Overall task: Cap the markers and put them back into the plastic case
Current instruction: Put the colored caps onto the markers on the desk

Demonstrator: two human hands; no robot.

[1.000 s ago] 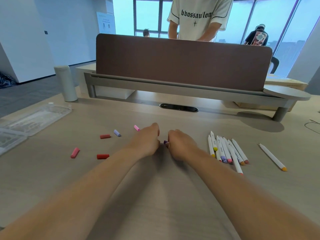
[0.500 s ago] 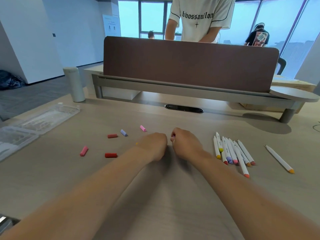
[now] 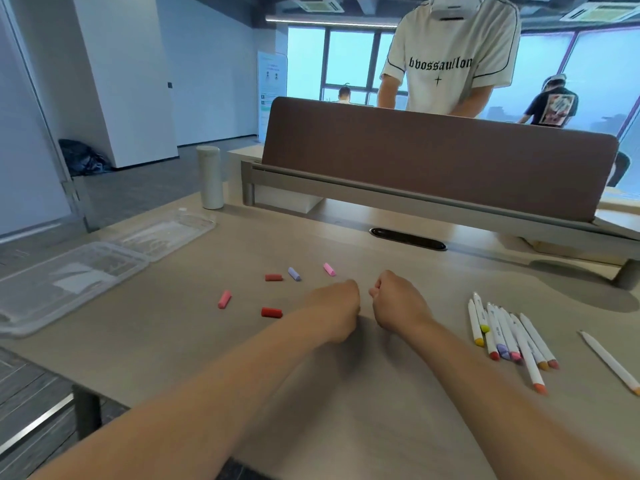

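Note:
My left hand (image 3: 337,306) and my right hand (image 3: 394,299) rest on the table as fists, knuckle to knuckle with a small gap between them. Whatever they hold is hidden inside the fingers. Several loose caps lie to their left: a red cap (image 3: 273,277), a lilac cap (image 3: 294,274), a pink cap (image 3: 329,269), a coral cap (image 3: 224,299) and another red cap (image 3: 271,312). A bunch of white markers (image 3: 502,334) lies to the right of my right hand, coloured ends towards me. A single marker (image 3: 609,362) lies apart at the far right. The clear plastic case (image 3: 69,282) lies open at the left.
A white bottle (image 3: 210,178) stands at the back left. A brown divider screen (image 3: 440,161) on a grey shelf spans the back, with a cable slot (image 3: 408,238) before it. A person in a white shirt (image 3: 450,57) stands behind the screen. The table's left edge runs by the case.
A purple piece showed at my right fist's edge earlier and is out of sight now. My fists have drawn slightly apart. The view has tilted upward.

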